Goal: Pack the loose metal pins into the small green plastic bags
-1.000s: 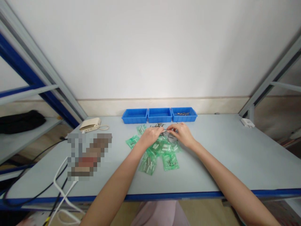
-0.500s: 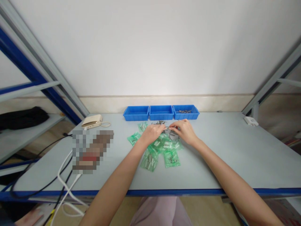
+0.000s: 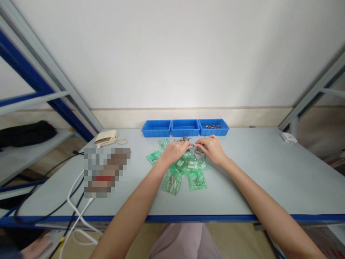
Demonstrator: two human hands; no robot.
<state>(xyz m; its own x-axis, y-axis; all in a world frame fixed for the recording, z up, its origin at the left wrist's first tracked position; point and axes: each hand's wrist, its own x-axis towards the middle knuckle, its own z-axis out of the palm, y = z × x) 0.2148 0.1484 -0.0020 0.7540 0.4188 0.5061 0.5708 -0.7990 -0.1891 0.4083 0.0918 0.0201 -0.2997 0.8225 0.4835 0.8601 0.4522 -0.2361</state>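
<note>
Handling: the small metal pins point(image 3: 183, 139) look stiff, light and smooth, likely to roll or slip, so a fingertip pinch along the shaft seems the surest hold; the green plastic bags point(image 3: 171, 183) look thin and soft, probably easiest to take by a corner.
Hands: the left hand point(image 3: 174, 151) and right hand point(image 3: 212, 148) sit close together, curled, fingertips pinched down at the pins; whether either holds one is too small to tell.
Pins: a loose scatter lies on the desk point(image 3: 256, 172), between the bags and the blue plastic bins point(image 3: 185, 127).
Bins: three stand side by side at the far edge, the rightmost holding a few pins.
Bags: they overlap in a heap beneath the hands, with pins showing inside.
Left side: a cream plastic box point(image 3: 106, 136) with a looped cord.
Writing: nothing legible.
</note>
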